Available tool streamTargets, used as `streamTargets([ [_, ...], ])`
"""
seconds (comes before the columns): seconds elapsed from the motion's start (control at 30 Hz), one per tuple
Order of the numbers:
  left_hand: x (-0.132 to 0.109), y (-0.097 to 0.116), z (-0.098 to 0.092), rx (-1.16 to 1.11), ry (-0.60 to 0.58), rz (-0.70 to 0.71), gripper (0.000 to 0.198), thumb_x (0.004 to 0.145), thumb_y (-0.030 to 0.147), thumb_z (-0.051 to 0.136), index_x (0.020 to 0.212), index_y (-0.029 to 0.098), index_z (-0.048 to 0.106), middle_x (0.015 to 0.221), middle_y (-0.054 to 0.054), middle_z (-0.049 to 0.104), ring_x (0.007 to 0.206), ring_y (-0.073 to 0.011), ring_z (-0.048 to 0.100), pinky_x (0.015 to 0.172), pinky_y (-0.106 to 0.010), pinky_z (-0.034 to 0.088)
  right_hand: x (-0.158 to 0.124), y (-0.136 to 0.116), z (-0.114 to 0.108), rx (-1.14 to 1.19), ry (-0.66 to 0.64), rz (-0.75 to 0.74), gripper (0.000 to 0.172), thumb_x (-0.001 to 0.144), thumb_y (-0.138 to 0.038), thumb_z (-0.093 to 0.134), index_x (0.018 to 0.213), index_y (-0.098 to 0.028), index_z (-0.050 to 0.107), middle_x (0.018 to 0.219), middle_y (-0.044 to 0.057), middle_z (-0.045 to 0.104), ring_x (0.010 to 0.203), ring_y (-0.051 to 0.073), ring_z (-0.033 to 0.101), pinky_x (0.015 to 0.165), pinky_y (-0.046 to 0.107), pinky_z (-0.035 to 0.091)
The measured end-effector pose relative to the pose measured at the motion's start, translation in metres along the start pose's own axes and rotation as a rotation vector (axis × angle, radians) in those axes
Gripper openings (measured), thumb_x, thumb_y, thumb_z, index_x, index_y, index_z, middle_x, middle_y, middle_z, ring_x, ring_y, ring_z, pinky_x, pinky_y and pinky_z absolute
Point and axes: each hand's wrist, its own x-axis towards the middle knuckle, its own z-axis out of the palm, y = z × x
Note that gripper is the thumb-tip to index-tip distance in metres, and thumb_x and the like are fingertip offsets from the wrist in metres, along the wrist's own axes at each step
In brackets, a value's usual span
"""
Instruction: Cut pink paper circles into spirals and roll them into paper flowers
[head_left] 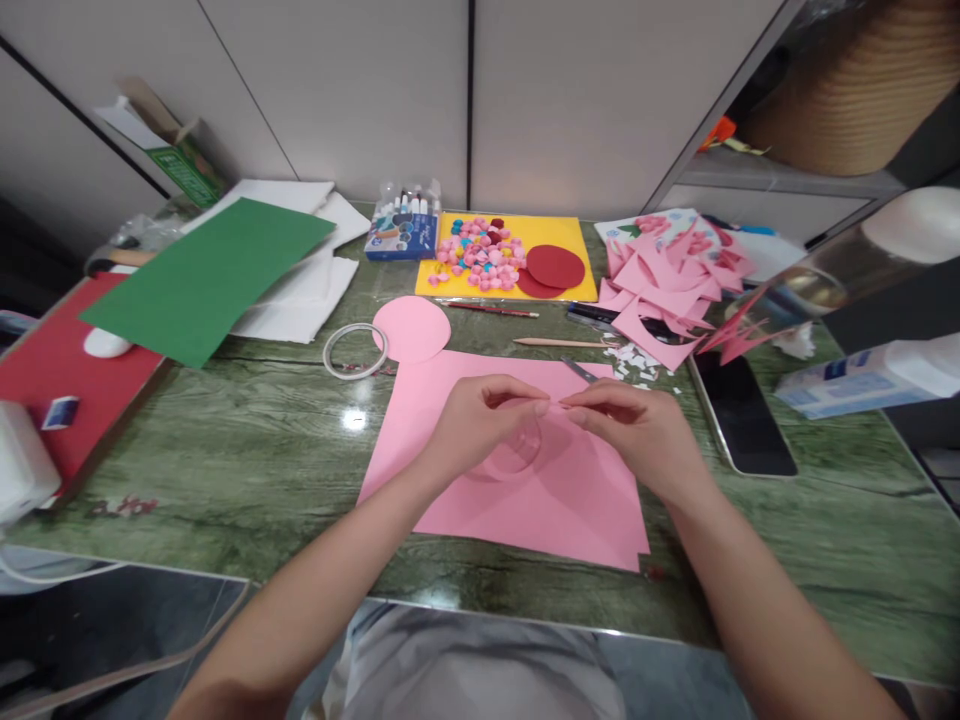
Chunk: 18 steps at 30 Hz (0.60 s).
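Pink paper sheets [480,520] lie in front of me on the green marbled table. Over them, my left hand [491,420] and my right hand [637,425] almost meet, each with thumb and fingers pinched together. Something small and pink shows between the fingertips, too small to name. A clear round object [517,450] sits on the paper beneath my left hand. Just behind my right hand, a dark pointed tool [578,371] lies partly on the pink paper.
Behind are a pink circle [412,329], a tape ring [355,351], a yellow sheet [465,290] with small pink pieces, and a pencil [559,343]. Pink scraps [667,280], a phone [742,412] and a white bottle [870,377] stand or lie right; green paper [210,280] lies left.
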Motion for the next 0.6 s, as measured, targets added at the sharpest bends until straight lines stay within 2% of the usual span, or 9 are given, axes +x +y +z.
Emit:
streamTargets([
  [0.23, -0.0005, 0.0006, 0.001, -0.009, 0.026, 0.0, 0.018, 0.066, 0.03, 0.068, 0.076, 0.015, 0.069, 0.078, -0.004, 0.069, 0.069, -0.0129, 0.061, 0.063, -0.024, 0.047, -0.001, -0.0026, -0.0019, -0.053, -0.005, -0.01, 0.017, 0.074, -0.037, 0.064, 0.08, -0.022, 0.07, 0.079, 0.004, 0.068, 0.073, 0.017, 0.059, 0.067, 0.035, 0.046],
  [0.43, -0.0001, -0.0008, 0.0005, -0.018, 0.034, 0.004, 0.02, 0.066, 0.032, 0.069, 0.077, 0.016, 0.069, 0.075, -0.003, 0.069, 0.064, -0.0111, 0.059, 0.06, -0.023, 0.046, -0.0021, -0.0044, -0.0007, -0.077, -0.026, -0.034, 0.011, 0.075, -0.027, 0.061, 0.082, -0.023, 0.069, 0.079, 0.002, 0.067, 0.073, 0.017, 0.057, 0.064, 0.032, 0.044],
  [0.6, 0.0, -0.0004, 0.0007, -0.017, 0.032, 0.026, 0.018, 0.066, 0.03, 0.069, 0.076, 0.015, 0.069, 0.077, -0.004, 0.069, 0.07, -0.0126, 0.061, 0.065, -0.024, 0.048, -0.0033, -0.0026, 0.002, -0.049, -0.013, -0.03, 0.014, 0.073, -0.034, 0.065, 0.081, -0.023, 0.069, 0.078, 0.002, 0.067, 0.072, 0.017, 0.057, 0.065, 0.032, 0.044],
])
